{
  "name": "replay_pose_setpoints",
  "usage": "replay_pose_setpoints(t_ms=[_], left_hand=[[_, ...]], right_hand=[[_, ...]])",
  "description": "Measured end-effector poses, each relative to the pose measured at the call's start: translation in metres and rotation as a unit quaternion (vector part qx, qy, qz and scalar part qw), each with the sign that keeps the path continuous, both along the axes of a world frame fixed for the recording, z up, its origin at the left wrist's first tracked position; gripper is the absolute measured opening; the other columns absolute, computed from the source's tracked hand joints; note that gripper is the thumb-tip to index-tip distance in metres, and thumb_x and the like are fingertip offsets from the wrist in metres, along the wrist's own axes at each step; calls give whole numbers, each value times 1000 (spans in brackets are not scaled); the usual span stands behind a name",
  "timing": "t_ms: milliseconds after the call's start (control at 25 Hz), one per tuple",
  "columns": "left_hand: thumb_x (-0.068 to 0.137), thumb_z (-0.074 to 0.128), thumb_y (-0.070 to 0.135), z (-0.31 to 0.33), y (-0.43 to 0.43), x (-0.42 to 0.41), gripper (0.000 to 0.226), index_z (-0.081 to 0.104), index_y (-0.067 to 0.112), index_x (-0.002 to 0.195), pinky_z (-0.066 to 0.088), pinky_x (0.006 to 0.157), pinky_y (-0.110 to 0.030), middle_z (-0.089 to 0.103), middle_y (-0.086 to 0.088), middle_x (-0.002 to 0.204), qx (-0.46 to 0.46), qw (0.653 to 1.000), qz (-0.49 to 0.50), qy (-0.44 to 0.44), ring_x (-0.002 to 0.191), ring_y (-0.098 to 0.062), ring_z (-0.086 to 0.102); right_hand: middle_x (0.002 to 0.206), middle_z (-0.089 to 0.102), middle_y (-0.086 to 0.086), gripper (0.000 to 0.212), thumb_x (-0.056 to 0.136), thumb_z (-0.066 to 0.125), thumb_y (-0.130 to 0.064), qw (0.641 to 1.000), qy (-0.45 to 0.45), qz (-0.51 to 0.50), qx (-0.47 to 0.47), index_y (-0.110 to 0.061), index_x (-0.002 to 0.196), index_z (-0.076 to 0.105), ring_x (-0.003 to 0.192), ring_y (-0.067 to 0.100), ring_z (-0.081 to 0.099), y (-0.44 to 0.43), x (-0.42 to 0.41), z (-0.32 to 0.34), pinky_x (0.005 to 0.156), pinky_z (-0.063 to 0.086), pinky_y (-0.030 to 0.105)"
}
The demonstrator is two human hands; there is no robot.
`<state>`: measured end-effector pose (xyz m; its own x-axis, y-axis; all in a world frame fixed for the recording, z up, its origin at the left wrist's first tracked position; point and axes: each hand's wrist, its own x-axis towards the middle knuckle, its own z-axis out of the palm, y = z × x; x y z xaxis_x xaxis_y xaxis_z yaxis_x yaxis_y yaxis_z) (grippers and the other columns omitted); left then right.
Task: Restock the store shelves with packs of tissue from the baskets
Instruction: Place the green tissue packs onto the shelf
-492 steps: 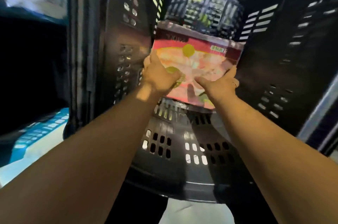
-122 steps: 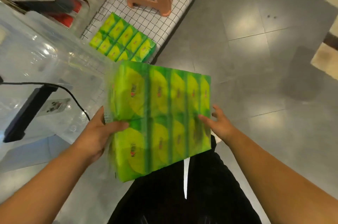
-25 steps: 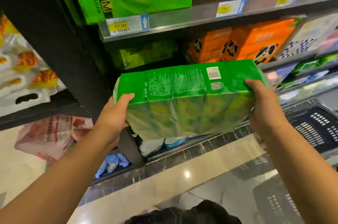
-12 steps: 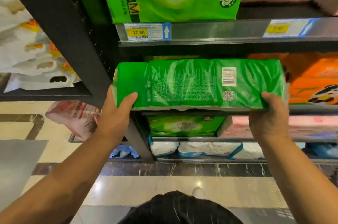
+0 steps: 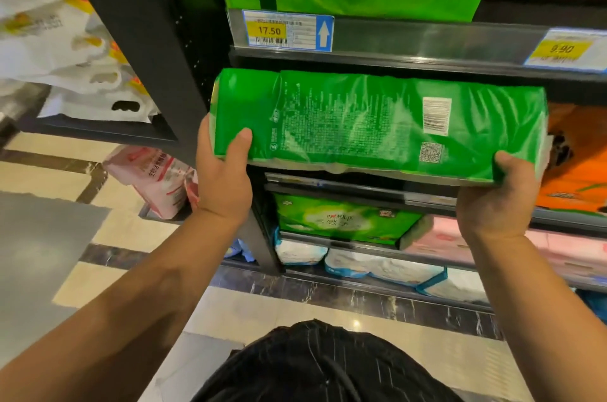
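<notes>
Gripping green tissue pack [image 5: 361, 125] lengthwise, both hands, barcode outward.

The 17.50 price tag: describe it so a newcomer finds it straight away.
Find the metal shelf rail above the green tissue pack held in both hands. The 17.50 tag sits at its left end. Unlike the 9.90 tag, it carries a white up-arrow on blue.

The green pack [image 5: 377, 125] at 12 o'clock has a shiny, crinkly plastic wrap. The shelf edge [image 5: 427, 40] above it is smooth, shiny metal with paper price tags [image 5: 285, 29]. The post [image 5: 138, 33] at 10 o'clock is dull black. The floor [image 5: 295, 303] at 6 o'clock is glossy stone.
</notes>
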<state>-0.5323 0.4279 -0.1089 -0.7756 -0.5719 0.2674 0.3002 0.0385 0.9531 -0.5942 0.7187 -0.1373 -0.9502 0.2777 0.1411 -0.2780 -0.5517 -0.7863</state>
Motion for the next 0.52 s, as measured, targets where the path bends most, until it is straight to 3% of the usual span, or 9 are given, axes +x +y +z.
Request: replay_pose_setpoints(t_ms=[80, 320, 440, 520], left_hand=[[82, 50, 21, -2, -6, -7, 48, 38, 18, 129, 43, 84, -10, 55, 15, 111, 16, 1000, -2, -7, 92, 16, 58], [83, 56, 25, -28, -12, -22, 45, 44, 19, 126, 44, 83, -13, 60, 13, 108, -38, 996, -55, -64, 94, 8, 60], [72, 68, 45, -38, -29, -38, 82, 32, 13, 138, 46, 96, -26, 57, 6, 117, -108, 983, -87, -120, 107, -3, 58], [66, 75, 50, -42, -36, -48, 103, 22, 12, 145, 42, 103, -29, 54, 0, 129, -172, 961, -119, -178, 119, -12, 53]], right_hand=[[119, 57, 8, 83, 64, 60, -17, 1000, -13, -2, -3, -1, 142, 35, 114, 25, 57, -1, -6, -4, 94, 46, 35], [113, 60, 1, 71, 77, 52, -17, 994, -81, -7, 76, -6, 145, 33, 103, 15, 62, -7, -15, -22, 83, 50, 27], [116, 61, 1, 68, 83, 56, -26, 988, -87, -4, 124, -12, 145, 33, 105, 15, 64, -9, -34, -14, 85, 52, 29], [131, 56, 3, 80, 79, 61, -41, 979, -109, -4, 173, -18, 148, 28, 119, 17, 58, -8, -46, -13, 98, 48, 37]])
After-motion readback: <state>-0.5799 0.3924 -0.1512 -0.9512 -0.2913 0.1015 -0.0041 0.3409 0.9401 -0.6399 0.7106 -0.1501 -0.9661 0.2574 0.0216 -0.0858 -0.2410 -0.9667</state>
